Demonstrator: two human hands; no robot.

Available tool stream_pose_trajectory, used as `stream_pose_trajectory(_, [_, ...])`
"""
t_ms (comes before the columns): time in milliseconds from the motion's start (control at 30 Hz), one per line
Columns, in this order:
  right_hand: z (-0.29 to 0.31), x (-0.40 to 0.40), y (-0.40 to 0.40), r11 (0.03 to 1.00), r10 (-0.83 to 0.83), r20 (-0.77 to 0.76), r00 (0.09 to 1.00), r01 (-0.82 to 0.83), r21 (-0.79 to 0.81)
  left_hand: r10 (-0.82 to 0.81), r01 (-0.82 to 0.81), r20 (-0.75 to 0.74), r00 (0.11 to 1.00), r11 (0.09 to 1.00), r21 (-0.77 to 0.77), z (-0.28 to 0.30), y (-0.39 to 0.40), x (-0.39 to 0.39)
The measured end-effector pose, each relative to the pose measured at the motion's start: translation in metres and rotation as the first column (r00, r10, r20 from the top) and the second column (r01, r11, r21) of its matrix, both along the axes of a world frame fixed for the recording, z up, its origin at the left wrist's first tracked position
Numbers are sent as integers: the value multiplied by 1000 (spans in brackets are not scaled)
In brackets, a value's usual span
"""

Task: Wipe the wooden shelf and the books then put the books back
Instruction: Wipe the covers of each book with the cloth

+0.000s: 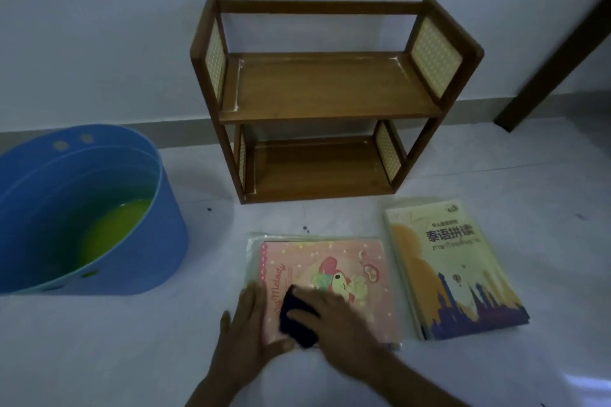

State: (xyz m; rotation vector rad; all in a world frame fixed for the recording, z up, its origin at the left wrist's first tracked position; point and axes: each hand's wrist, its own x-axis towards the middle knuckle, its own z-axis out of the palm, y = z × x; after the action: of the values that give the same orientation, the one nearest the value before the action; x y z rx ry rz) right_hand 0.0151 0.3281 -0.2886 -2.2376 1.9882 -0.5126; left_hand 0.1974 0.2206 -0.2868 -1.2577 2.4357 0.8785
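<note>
Both forearms enter from the bottom edge, cut off by the frame. The right hand (334, 317) lies palm-down on a dark cloth (297, 320), fingers curled loosely over it and pressing it onto the pink book (334, 277); most of the cloth is hidden beneath the hand. The left hand (254, 330) rests flat and open on that book's left edge, gripping nothing, thumb at the near corner. The pink book lies flat on the pale floor (132, 357) in a clear sleeve, its cover script hard to read in the dim light. Just to its right, apart from it, lies a yellow book (453, 271) with a dark skyline drawing. Beyond both stands the wooden shelf (330, 92) against the wall, both tiers bare. At left sits a blue tub (109, 241), partly cut off, holding something yellow-green that cannot be made out clearly.
</note>
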Motion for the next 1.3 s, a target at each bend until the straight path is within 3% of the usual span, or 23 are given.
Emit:
stream_pose_trajectory(33, [2,-21,-6,1000,-24,-13,1000,23,-20,4,-4,6,1000,1000,17,0,0,1])
stream_pose_trajectory(100, [4,-62,-18,957,-288,40,957,286,57,11,-12,20,1000,999,44,-1,0,0])
stream_pose_trajectory(167, [6,-72,-33,814,-578,100,810,564,141,22,-23,17,1000,999,47,1,1,-2])
stream_pose_trajectory(200, [7,-61,-40,774,-630,82,773,615,147,30,-31,10,999,999,41,2,1,-3])
stream_pose_trajectory(267, [10,-17,-52,813,-577,74,813,564,144,27,-26,14,1000,999,-26,2,1,-5])
stream_pose_trajectory(367, [10,44,-54,967,-231,82,970,220,125,-11,19,79,997,994,-105,-6,1,-4])
stream_pose_trajectory(467, [10,17,-61,995,-62,-9,998,62,83,-2,21,122,993,988,-155,-12,4,-1])
stream_pose_trajectory(567, [14,-44,-60,953,-259,-51,964,264,151,-6,32,142,990,983,-181,-10,2,-2])
stream_pose_trajectory(667, [11,-63,-46,807,-579,1,815,573,145,-18,47,131,991,974,-220,-5,1,-4])
stream_pose_trajectory(733, [5,-36,-39,795,-602,31,798,596,116,-36,66,167,985,981,-182,-4,0,-4])
stream_pose_trajectory(800, [-3,6,-29,869,-494,85,865,486,94,-31,61,157,987,980,-187,0,-1,-4])
stream_pose_trajectory(867, [-9,39,-14,969,-242,80,967,236,80,-15,44,141,990,978,-203,0,1,-5])
stream_pose_trajectory(933, [-7,33,-9,996,-42,30,999,40,82,1,22,121,993,982,-188,2,1,-4])
stream_pose_trajectory(967, [-6,18,-11,997,-23,-8,1000,24,68,0,23,129,992,984,-176,3,1,-4])
stream_pose_trajectory(1067, [0,-40,-12,970,-231,-36,972,233,73,-18,42,159,987,988,-146,6,0,-5])
stream_pose_trajectory(1167, [5,-77,-5,853,-508,-23,861,507,123,-30,54,159,987,987,-152,7,-1,-6])
stream_pose_trajectory(1233, [6,-59,-8,798,-594,-13,805,591,116,-35,59,159,987,987,-151,5,-2,-6])
stream_pose_trajectory(1300, [4,-16,-12,813,-576,23,817,570,118,-36,59,148,988,986,-153,3,-3,-6])
